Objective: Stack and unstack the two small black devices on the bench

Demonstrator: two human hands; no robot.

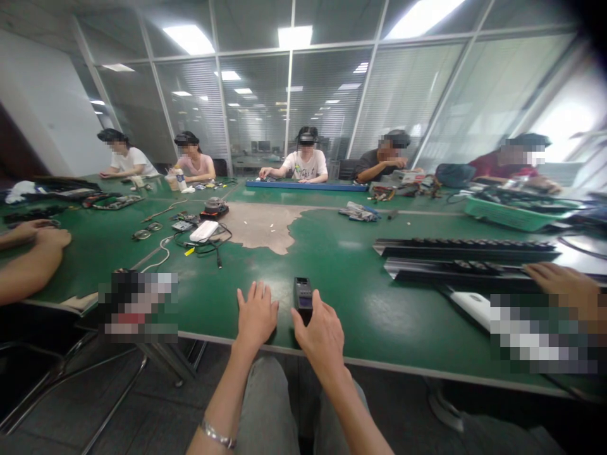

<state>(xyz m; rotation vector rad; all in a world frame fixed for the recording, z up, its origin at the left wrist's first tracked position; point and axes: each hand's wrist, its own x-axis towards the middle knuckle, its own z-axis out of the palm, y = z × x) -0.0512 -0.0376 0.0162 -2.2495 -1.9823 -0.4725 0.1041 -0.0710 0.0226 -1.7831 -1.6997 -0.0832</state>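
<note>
Clamping a black device (303, 294) in its grip, the right hand (324, 332) sits near the left hand (257, 317), spread palm-down on the tabletop (389, 322).

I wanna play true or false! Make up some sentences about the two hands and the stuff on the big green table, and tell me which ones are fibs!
1. The person's right hand is at the small black box-shaped device. True.
2. The shiny silver-coloured bracelet is on the right wrist. False: it is on the left wrist.
3. The person's left hand lies palm down on the green tabletop. True.
4. The rounded white plastic box is to the right of the device. False: it is to the left, farther up the table.
5. The long blue bar lies on the table's far side. True.
</note>
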